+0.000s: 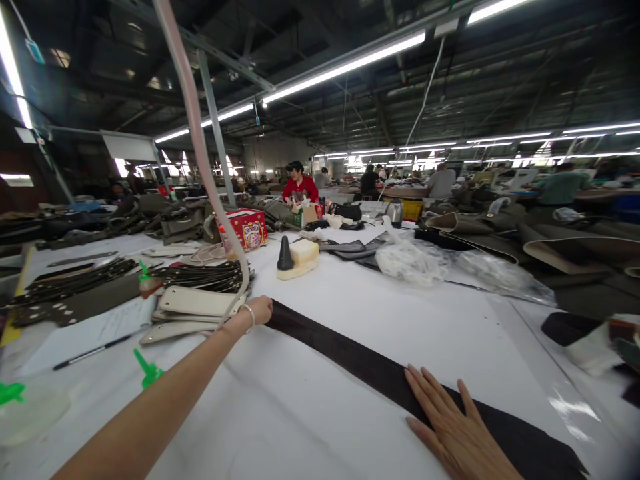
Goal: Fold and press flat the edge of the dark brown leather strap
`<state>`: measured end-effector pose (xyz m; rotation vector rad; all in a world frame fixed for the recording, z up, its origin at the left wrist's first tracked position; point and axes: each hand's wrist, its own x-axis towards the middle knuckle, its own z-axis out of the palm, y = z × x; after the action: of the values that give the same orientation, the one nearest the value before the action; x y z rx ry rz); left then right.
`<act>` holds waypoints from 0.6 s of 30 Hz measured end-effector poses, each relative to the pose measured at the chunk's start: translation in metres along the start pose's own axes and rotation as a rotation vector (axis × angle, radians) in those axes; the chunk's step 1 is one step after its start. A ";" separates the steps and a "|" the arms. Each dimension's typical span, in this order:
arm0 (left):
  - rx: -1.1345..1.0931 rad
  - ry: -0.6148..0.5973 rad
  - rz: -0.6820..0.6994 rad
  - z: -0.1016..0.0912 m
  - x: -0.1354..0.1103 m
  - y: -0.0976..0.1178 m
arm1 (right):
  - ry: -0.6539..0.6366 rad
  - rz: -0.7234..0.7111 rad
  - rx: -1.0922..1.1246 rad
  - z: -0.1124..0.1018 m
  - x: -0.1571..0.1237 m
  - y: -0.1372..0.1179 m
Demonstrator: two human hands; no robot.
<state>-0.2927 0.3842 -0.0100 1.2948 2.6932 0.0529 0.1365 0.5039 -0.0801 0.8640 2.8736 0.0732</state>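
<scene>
Two bare hands rest on a long dark leather strip [340, 343], which is laid diagonally across a white-covered tabletop [310, 420]. The strip's upper end is touched by the left hand [257, 310], with a metal bangle [247, 317] worn at the wrist. That grip is loosely curled, and whether the strip is pinched in it cannot be told. Toward the strip's lower end, the right hand [453, 420] is pressed flat on the leather, its grip spread open with the fingers apart and nothing held.

Just beyond the strip's upper end, cream leather panels [195, 301] are stacked, and a bundle of dark punched straps [205, 277] is placed behind them. Left of that end, a black pen [93, 352] is lying on a sheet of paper [100, 330]. Beyond the strip's middle, a black cone [285, 253] is stood beside a cream block [304, 252], and a red printed box [246, 229] is set farther back. Crumpled clear plastic bags [413, 261] are heaped beyond the strip's lower half, with curled tan leather pieces [575, 250] to their right. Far beyond the strip, a co-worker in a red top [300, 188] is seen at work.
</scene>
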 end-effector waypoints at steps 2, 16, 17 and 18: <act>0.087 0.110 -0.066 -0.003 -0.001 0.000 | 0.017 0.005 -0.010 0.003 0.000 0.001; 0.100 0.202 0.699 0.072 -0.063 0.090 | 0.322 -0.219 0.004 -0.015 0.005 -0.010; 0.082 0.196 0.687 0.078 -0.061 0.090 | 0.270 -0.220 0.021 -0.017 0.004 -0.010; 0.066 0.195 0.676 0.082 -0.057 0.089 | 0.233 -0.218 0.032 -0.018 0.002 -0.009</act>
<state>-0.1761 0.3922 -0.0752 2.2590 2.2735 0.1736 0.1269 0.4972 -0.0631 0.5763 3.1753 0.1113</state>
